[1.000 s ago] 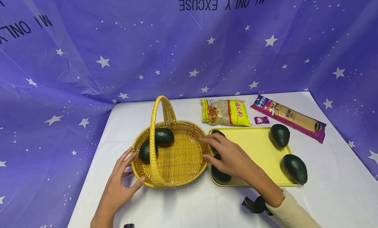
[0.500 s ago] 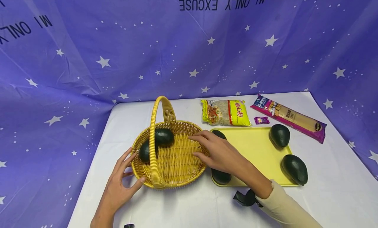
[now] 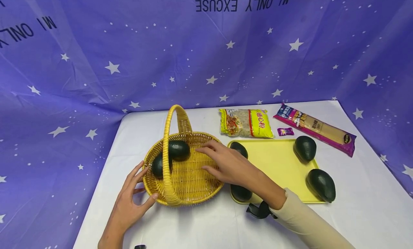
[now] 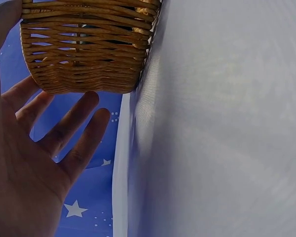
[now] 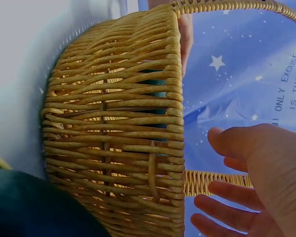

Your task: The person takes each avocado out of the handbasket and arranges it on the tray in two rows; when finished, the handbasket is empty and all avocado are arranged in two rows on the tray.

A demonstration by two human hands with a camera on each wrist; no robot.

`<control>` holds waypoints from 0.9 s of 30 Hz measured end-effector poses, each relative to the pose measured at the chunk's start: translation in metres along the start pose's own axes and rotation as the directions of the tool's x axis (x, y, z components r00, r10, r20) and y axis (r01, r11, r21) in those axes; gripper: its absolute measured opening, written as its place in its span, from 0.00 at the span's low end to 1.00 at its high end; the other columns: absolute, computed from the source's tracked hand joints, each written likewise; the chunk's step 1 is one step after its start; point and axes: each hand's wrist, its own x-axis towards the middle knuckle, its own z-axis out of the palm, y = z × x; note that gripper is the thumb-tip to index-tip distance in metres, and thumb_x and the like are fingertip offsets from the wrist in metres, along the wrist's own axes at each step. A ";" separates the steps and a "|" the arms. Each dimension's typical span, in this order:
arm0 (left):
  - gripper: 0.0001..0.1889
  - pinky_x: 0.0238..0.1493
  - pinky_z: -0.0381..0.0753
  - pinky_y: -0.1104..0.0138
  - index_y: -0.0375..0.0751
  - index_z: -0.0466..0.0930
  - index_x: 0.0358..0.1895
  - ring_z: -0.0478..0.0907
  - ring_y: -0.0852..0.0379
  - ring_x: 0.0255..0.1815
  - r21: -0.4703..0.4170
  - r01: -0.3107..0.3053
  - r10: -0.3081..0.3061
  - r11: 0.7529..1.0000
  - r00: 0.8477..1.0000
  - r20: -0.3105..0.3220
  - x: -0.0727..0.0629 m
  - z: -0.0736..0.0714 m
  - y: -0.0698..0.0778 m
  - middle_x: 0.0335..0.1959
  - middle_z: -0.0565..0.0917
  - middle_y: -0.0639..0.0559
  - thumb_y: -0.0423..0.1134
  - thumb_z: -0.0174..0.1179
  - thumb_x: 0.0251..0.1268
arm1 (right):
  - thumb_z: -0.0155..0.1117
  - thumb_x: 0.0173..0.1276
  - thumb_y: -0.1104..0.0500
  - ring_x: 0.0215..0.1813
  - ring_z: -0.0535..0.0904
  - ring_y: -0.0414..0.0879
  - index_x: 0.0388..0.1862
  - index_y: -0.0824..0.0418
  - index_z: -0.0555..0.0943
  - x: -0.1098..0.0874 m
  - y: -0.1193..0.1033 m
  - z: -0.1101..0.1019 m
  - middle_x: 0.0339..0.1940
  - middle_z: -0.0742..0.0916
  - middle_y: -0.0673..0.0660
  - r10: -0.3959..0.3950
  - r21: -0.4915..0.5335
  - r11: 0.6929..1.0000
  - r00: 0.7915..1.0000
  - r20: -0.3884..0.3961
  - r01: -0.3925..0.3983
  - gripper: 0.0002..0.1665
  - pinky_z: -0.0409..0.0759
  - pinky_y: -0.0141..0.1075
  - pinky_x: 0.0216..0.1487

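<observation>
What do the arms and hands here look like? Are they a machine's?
No, a person's: the left hand and right hand are bare, with no gloves or rings visible. The right sleeve is plain cream; the left forearm is bare as far as the head view shows. A curved black piece shows beside the right sleeve's cuff; I can't tell what it is.

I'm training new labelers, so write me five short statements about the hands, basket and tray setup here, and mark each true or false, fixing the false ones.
1. The right hand hovers over the wicker basket. True.
2. The right hand grips the basket's handle. False: the right hand holds nothing.
3. A small purple packet lies beyond the far edge of the yellow tray. True.
4. The yellow tray stands left of the wicker basket. False: it stands to the right.
5. Two dark green fruits lie in the wicker basket. True.
</observation>
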 end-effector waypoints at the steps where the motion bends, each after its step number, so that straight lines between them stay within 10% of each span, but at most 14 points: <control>1: 0.48 0.54 0.86 0.74 0.49 0.70 0.82 0.74 0.68 0.68 0.000 0.005 -0.005 1.000 1.000 0.001 0.000 0.000 0.000 0.87 0.61 0.52 0.33 0.81 0.57 | 0.72 0.77 0.48 0.50 0.84 0.44 0.75 0.54 0.79 0.002 0.000 0.001 0.67 0.82 0.55 -0.001 -0.001 1.000 1.000 0.008 0.001 0.31 0.87 0.37 0.43; 14: 0.50 0.52 0.86 0.76 0.46 0.72 0.80 0.76 0.66 0.66 -0.012 -0.039 0.038 0.999 0.998 -0.041 0.000 0.001 -0.001 0.85 0.64 0.49 0.30 0.83 0.49 | 0.70 0.79 0.49 0.67 0.80 0.51 0.78 0.55 0.75 0.028 -0.005 0.009 0.71 0.80 0.60 -0.063 -0.008 0.998 0.994 0.094 0.064 0.33 0.84 0.45 0.66; 27: 0.50 0.52 0.86 0.75 0.46 0.72 0.80 0.75 0.66 0.67 -0.020 -0.040 0.039 0.999 0.998 -0.042 0.001 0.001 0.000 0.85 0.64 0.49 0.30 0.83 0.49 | 0.71 0.78 0.49 0.68 0.80 0.52 0.79 0.56 0.75 0.053 -0.006 0.016 0.75 0.77 0.62 -0.074 -0.044 0.996 0.984 0.159 0.082 0.35 0.83 0.45 0.69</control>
